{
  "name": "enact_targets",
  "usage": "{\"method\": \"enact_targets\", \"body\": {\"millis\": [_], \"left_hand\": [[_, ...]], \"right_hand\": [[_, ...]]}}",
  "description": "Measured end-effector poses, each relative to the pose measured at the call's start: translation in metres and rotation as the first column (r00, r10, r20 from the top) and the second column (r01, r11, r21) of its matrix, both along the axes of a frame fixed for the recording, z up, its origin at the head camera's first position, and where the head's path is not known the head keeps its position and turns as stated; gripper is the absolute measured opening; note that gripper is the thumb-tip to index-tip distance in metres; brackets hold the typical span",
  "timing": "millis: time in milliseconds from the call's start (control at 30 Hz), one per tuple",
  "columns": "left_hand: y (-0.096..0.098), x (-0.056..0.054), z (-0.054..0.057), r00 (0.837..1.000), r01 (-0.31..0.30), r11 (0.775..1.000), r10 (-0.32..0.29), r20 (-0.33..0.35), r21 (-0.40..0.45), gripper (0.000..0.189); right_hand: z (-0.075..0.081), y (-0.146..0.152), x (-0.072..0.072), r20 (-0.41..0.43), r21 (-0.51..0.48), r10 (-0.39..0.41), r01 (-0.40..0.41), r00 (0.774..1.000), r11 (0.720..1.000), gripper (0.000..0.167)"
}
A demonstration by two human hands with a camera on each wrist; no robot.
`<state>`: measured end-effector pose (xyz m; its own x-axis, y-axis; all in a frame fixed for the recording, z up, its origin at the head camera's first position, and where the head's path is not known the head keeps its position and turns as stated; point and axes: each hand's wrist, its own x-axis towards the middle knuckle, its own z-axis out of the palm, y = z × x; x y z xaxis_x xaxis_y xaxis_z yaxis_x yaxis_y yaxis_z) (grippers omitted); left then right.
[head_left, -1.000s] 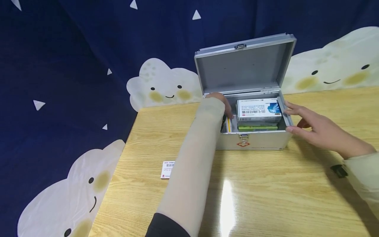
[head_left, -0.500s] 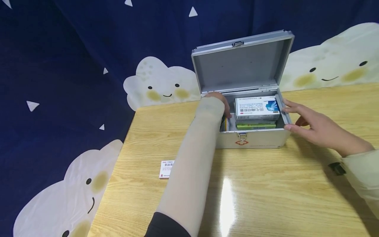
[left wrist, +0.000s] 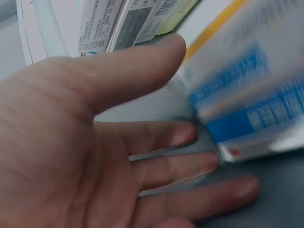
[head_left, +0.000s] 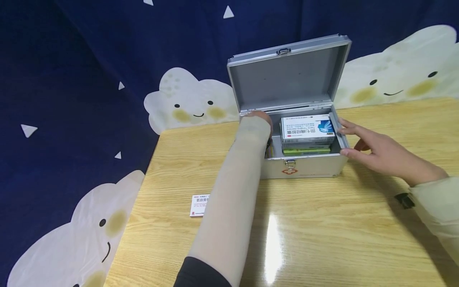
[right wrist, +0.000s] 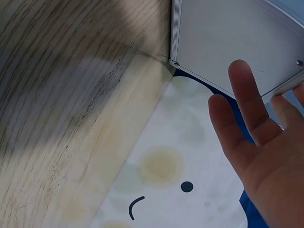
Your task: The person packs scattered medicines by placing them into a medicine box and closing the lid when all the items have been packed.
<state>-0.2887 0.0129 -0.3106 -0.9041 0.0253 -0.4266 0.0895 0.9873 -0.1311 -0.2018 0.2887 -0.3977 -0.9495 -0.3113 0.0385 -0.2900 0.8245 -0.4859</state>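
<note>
A silver metal case with a red cross stands with its lid raised. My left hand reaches into its left part, mostly hidden behind the forearm in the head view. The left wrist view shows straight, spread fingers, the thumb at the edge of a blurred white, blue and yellow medicine box. My right hand touches the case's right wall with thumb and fingertips, other fingers extended. On the case's right side, a white medicine box tops a stack with a green box low in it.
A small white box lies on the wooden table, partly covered by my left forearm. Behind the case hangs a dark blue curtain with white clouds. A black band is at my right wrist.
My left hand has drawn slightly back and lower in the case; its fingertips no longer show in the head view. The right hand keeps its place at the wall. The whole view shifts slightly.
</note>
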Motion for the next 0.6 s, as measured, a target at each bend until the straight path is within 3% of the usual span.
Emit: {"method": "enact_targets", "body": {"millis": [200, 433, 600], "left_hand": [[-0.0039, -0.0017, -0.0025, 1.000, 0.018, 1.000, -0.018, -0.016, -0.014, 0.021], [-0.0070, -0.0021, -0.0040, 0.998, -0.060, 0.998, 0.060, -0.001, 0.033, 0.028], [-0.0061, -0.0027, 0.0046, 0.995, -0.095, 0.992, 0.094, 0.018, 0.079, 0.030]], "right_hand": [[0.0017, -0.0020, -0.0004, 0.018, 0.000, 0.000, 0.000, 1.000, 1.000, 0.074], [0.0030, -0.0068, 0.0009, 0.013, 0.004, 0.012, -0.012, 1.000, 1.000, 0.073], [0.0038, -0.0048, 0.0000, 0.008, 0.031, 0.008, -0.008, 1.000, 0.999, 0.081]]}}
